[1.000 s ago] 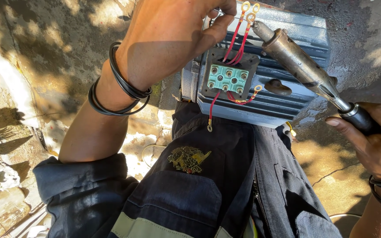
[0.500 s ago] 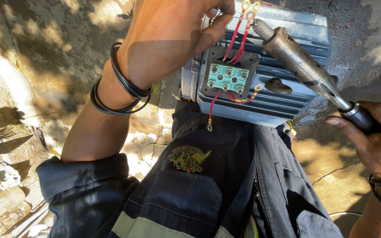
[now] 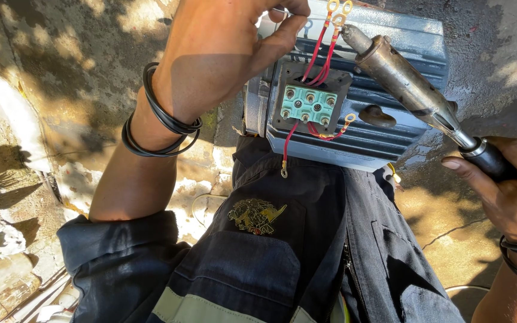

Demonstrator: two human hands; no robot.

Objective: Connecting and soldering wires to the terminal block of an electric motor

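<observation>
**Soldering iron held at the motor's red leads**

Nearest the viewer is the person's lap in dark blue work trousers [image 3: 306,251], with a yellow embroidered badge [image 3: 255,215] on the thigh. Resting against the knees just beyond is a blue ribbed electric motor [image 3: 384,119], its terminal box open to show a turquoise terminal block [image 3: 309,104].

The right hand [image 3: 510,191] is closed around the dark handle of a soldering iron [image 3: 402,78], whose worn metal barrel slants up and left, so that its tip sits just beside the ring lugs on the raised red wires [image 3: 324,48]. Two more red leads hang from the block, one dangling over the trousers.

The left hand [image 3: 222,54], with black bands [image 3: 163,122] around its wrist, reaches over the motor's top edge. Its thumb and fingers are pressed together near the wires; they seem to pinch something thin there, though what it is cannot be made out.

Rough, sunlit concrete ground [image 3: 61,72] lies beyond.
</observation>
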